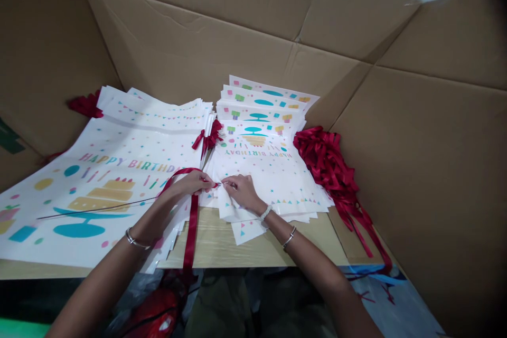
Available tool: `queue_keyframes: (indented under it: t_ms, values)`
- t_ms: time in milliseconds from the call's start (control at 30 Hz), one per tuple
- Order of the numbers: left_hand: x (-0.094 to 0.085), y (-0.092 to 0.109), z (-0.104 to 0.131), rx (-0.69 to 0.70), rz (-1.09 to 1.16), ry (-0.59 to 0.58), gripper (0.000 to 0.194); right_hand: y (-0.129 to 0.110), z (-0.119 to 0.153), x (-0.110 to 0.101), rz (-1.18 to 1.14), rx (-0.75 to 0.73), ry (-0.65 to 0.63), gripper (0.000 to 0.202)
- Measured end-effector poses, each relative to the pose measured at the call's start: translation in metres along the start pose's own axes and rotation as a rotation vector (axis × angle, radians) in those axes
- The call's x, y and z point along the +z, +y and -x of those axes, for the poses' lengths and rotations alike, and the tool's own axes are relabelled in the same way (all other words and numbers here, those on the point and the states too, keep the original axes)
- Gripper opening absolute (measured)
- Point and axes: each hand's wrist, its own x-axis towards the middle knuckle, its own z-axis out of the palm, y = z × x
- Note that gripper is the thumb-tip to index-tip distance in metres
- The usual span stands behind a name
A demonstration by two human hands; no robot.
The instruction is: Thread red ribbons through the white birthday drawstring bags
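Note:
My left hand (197, 182) is closed in a pinch on a dark red ribbon (191, 232), which loops over the wrist and hangs past the table edge. A thin dark rod (99, 208) extends leftward from near that hand. My right hand (240, 190) pinches the left edge of a white printed sheet (257, 169) on the right stack; the fingertips of both hands nearly meet there. Small red ribbon shows between them. On the left lies a stack of "Happy Birthday" sheets (138, 142) with a cake print, under my left forearm.
A large heap of red ribbons (328, 163) lies right of the right stack. Red ribbon bunches (212, 136) sit between the stacks and at the back left (86, 104). Cardboard walls (190, 37) surround the table (253, 251). A red bag (154, 311) is below its front edge.

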Motion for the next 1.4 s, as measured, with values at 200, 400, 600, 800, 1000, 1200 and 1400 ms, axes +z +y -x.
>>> queue_keyframes:
  t_ms: [200, 400, 600, 800, 1000, 1200, 1400]
  values:
    - [-0.008, -0.018, -0.010, -0.017, -0.058, -0.028, 0.028, -0.009, 0.005, 0.010, 0.130, -0.053, 0.005, 0.020]
    - [0.004, -0.021, -0.012, 0.028, -0.104, 0.049, 0.035, 0.002, 0.012, 0.014, 0.225, -0.132, 0.027, 0.026]
    - [0.018, -0.007, -0.007, -0.031, -0.095, 0.073, 0.036, 0.003, 0.026, 0.019, 0.443, -0.212, 0.076, 0.035]
    - [0.013, 0.008, 0.004, -0.155, -0.071, -0.007, 0.047, 0.003, 0.037, 0.027, 0.591, -0.254, 0.128, 0.040]
    - [-0.001, 0.014, 0.011, -0.222, -0.033, -0.064, 0.053, 0.003, 0.037, 0.027, 0.590, -0.236, 0.131, 0.040]
    - [-0.020, 0.008, 0.015, -0.249, -0.038, -0.161, 0.049, 0.002, 0.039, 0.027, 0.548, -0.212, 0.111, 0.043]
    - [-0.031, -0.025, 0.006, 0.009, 0.000, -0.120, 0.053, 0.003, 0.038, 0.025, 0.498, -0.202, 0.117, 0.043]
